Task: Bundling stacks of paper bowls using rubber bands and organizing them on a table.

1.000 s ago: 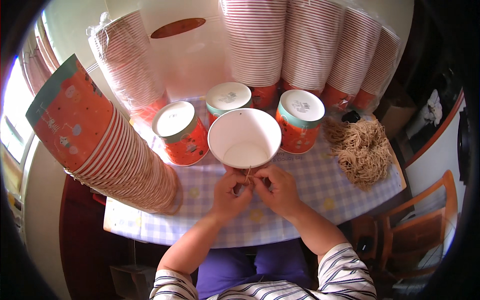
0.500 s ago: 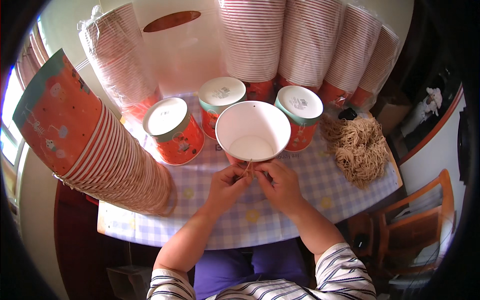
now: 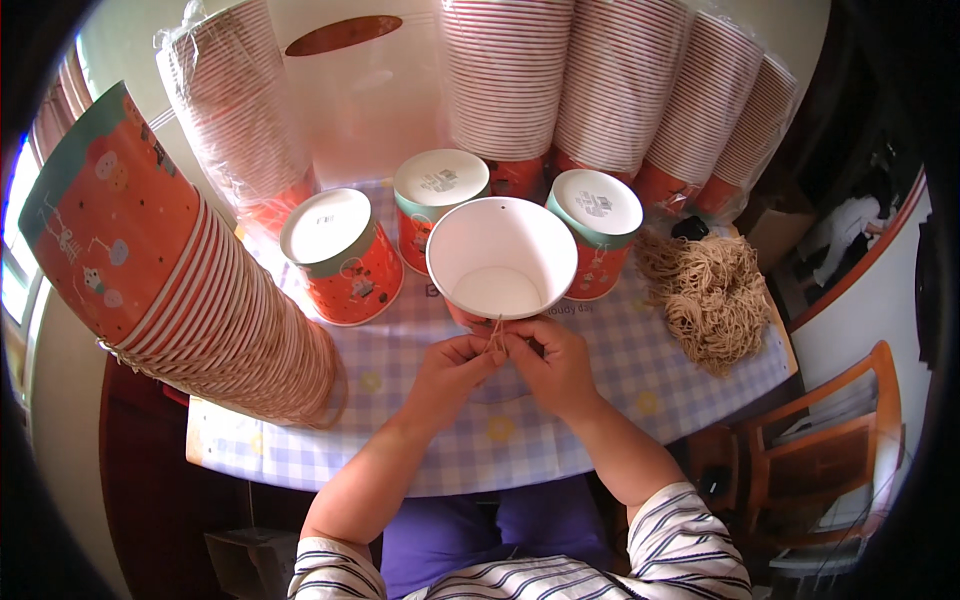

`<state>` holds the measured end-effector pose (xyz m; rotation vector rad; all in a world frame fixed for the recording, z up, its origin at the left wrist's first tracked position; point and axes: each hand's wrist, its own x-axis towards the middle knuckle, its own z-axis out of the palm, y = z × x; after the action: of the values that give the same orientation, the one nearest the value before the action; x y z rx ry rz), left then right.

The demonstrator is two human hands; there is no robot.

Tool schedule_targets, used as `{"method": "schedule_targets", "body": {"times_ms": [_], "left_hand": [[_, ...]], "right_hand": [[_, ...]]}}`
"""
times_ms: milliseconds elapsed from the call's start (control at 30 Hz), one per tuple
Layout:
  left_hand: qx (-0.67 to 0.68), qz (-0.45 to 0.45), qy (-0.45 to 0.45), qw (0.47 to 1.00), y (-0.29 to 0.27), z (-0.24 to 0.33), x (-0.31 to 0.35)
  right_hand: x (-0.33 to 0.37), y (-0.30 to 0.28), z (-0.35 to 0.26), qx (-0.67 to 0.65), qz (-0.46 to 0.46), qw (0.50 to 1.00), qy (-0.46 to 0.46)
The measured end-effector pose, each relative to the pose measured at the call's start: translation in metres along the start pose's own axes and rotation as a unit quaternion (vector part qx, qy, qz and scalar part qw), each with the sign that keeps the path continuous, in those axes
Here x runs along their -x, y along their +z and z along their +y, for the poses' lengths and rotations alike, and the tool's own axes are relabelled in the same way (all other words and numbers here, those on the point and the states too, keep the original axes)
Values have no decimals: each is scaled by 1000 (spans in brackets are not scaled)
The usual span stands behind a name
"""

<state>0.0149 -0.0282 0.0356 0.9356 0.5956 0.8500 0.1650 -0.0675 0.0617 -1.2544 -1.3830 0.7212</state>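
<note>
While the person sits at a table spread with a checked cloth (image 3: pixel 300 458), both hands are engaged at the near side of one open bucket (image 3: pixel 503 245). Said bucket stands mouth up near the middle of the table, white within, orange without; a small dark spot shows inside, close under its far rim. Left hand (image 3: pixel 448 378): thumb and fingers closed in a pinch upon a thin tan cord (image 3: pixel 499 332). Right hand (image 3: pixel 550 365): likewise pinched upon the cord, its fingertips meeting those of the left just below the near rim. The cord rises from the fingertips to that rim; whether it is knotted I cannot tell.

Three further buckets stand bottom up: a left one (image 3: pixel 357 282), a middle one (image 3: pixel 412 238) and a right one (image 3: pixel 600 262), the last two close behind the open bucket. At the person's left stands a tall nested stack (image 3: pixel 190 290), tan loops hanging along its side. To the right lies a tangled heap of tan cord (image 3: pixel 712 305), a small black object (image 3: pixel 690 229) just behind it. Along the back stand plastic-wrapped stacks (image 3: pixel 618 90) of buckets. A wooden chair (image 3: pixel 882 400) stands beyond the table's right end.
</note>
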Motion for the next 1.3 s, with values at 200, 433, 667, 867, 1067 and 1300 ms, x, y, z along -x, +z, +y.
{"method": "schedule_targets", "body": {"times_ms": [200, 433, 667, 867, 1067, 1300], "left_hand": [[-18, 17, -20, 999, 1, 2, 0], [-29, 34, 18, 999, 4, 1, 1], [-170, 70, 93, 979, 7, 1, 3], [-201, 93, 130, 967, 4, -6, 3], [-400, 166, 343, 833, 12, 1, 11], [-485, 128, 488, 714, 10, 4, 4]], "right_hand": [[-1, -2, 7, -115, -30, 992, 47], [-1, -1, 10, -121, -40, 991, 43], [1, 0, 12, -186, -33, 978, 93], [1, -2, 8, -290, -41, 939, 179], [1, 0, 6, -323, -32, 926, 194], [1, 0, 11, -342, -43, 916, 205]]}}
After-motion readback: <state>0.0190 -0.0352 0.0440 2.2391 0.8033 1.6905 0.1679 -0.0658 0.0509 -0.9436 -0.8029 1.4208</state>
